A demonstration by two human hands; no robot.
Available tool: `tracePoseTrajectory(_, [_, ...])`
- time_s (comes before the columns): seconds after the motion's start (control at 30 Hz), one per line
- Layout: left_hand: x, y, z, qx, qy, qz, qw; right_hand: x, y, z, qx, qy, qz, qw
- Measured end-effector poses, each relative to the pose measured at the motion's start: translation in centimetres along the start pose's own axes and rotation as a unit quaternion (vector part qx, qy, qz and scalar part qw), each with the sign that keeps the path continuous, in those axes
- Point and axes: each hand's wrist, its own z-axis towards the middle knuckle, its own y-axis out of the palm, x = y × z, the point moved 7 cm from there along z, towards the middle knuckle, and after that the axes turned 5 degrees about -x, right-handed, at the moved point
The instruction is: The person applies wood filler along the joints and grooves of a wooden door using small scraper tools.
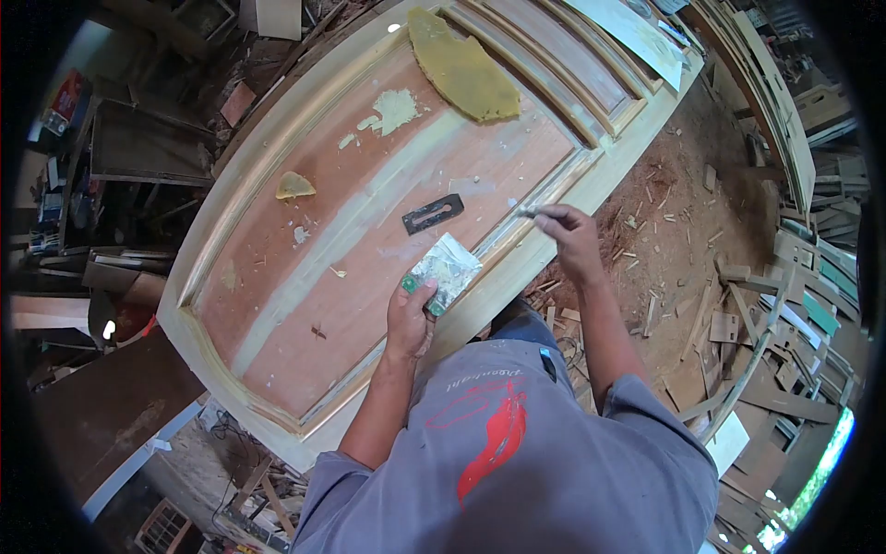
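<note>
I have two hands over one door-like wooden panel (355,305). The fingers of my left hand (411,320) are clamped on one square plate (447,270) with a green edge and pale smears, the thumb lying over its near corner. The fingertips of my right hand (570,240) are pinched together on one small grey piece (527,213), right over the panel's edge molding (544,196); I can't tell what it is. The panel runs under the plate, out ahead of my fingers and off to their left. Just beyond the plate, left of my right fingertips, lies one black slotted piece (432,213). Farther ahead of both hands is one large yellowish sheet (461,74), and to the far left of my left fingers sits one small yellowish scrap (294,186). One pale stripe (341,240) passes left of those same fingers. To the right of my right fingers, wood scraps (651,314) litter the floor, too many to count.
</note>
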Motion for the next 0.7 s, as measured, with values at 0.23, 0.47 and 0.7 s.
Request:
tracePoseTrajectory(0.23, [0.1, 2.6, -0.6, -0.083, -0.109, -0.123, 0.983, -5.8, 7.3, -3.6, -0.201, -0.117, 0.013, 0.973])
tracePoseTrajectory(0.47, [1.5, 3.2, -2.4, -0.089, -0.101, -0.190, 0.972, -8.9, 8.4, -5.4, -0.221, -0.253, -0.236, 0.912])
tracePoseTrajectory(0.7, [2.6, 3.4, -3.1, -0.112, -0.075, -0.199, 0.971, -9.1, 7.2, -7.1, -0.194, -0.201, -0.202, 0.939])
